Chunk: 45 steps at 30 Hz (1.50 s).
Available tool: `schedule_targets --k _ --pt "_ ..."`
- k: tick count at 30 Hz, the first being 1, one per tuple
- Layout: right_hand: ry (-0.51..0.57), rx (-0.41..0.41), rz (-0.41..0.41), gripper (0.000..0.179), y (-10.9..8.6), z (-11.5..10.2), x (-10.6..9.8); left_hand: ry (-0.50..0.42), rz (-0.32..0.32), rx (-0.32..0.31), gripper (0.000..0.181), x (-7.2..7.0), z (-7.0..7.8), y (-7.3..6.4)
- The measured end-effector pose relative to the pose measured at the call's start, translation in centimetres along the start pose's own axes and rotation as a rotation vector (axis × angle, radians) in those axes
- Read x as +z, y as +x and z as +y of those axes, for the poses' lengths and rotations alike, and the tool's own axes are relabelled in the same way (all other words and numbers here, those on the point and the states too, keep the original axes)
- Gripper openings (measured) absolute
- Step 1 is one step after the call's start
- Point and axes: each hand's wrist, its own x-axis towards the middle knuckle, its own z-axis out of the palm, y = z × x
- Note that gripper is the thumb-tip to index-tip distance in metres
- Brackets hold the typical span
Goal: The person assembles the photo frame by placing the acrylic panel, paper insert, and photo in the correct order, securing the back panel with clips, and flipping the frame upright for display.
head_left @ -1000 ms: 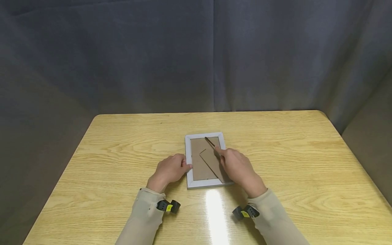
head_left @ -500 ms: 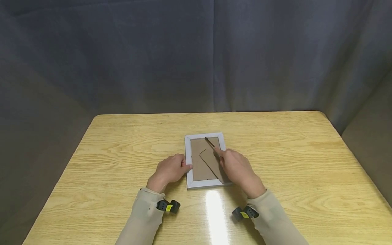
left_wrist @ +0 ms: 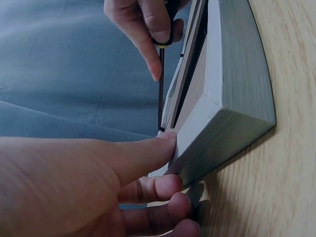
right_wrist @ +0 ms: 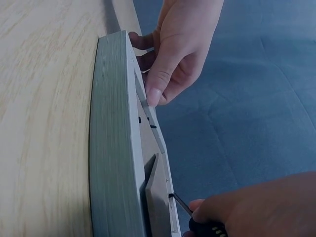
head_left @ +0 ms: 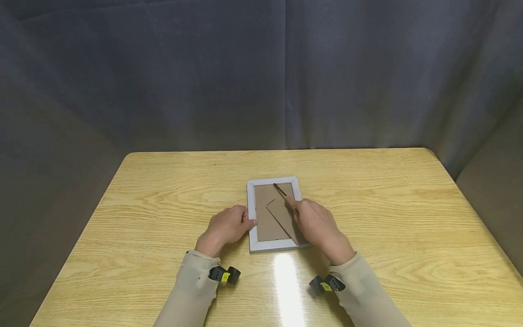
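Observation:
A picture frame (head_left: 269,246) with a pale border lies face down on the table, its brown backing board (head_left: 266,229) and slanted stand flap (head_left: 282,214) facing up. My left hand (head_left: 227,225) grips the frame's left side, thumb on the border and fingers against the outer edge. In my right hand (head_left: 319,225) is a screwdriver (head_left: 280,189), held by its dark handle (right_wrist: 206,229) with the index finger stretched along the shaft (left_wrist: 161,98). Its tip meets a small black tab (right_wrist: 171,195) at the far inner edge of the border. Several such tabs line the opening.
The wood-grain table (head_left: 163,195) extends around the frame on all sides. Dark grey curtains (head_left: 204,81) hang behind it and at both sides. A wrist camera (head_left: 233,275) sits on the left wrist, another camera (head_left: 316,285) on the right.

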Motion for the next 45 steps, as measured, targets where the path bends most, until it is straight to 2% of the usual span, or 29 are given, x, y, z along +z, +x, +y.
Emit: schedule_targets --k 35,45 --pt "0.009 -0.003 -0.003 0.041 -0.08 0.07 0.16 0.022 -0.005 -0.016 0.033 0.01 0.11 0.06" --pt "0.028 0.002 -0.005 0.041 0.01 0.28 0.01 0.020 -0.025 -0.023 0.043 -0.02 0.14 -0.09"
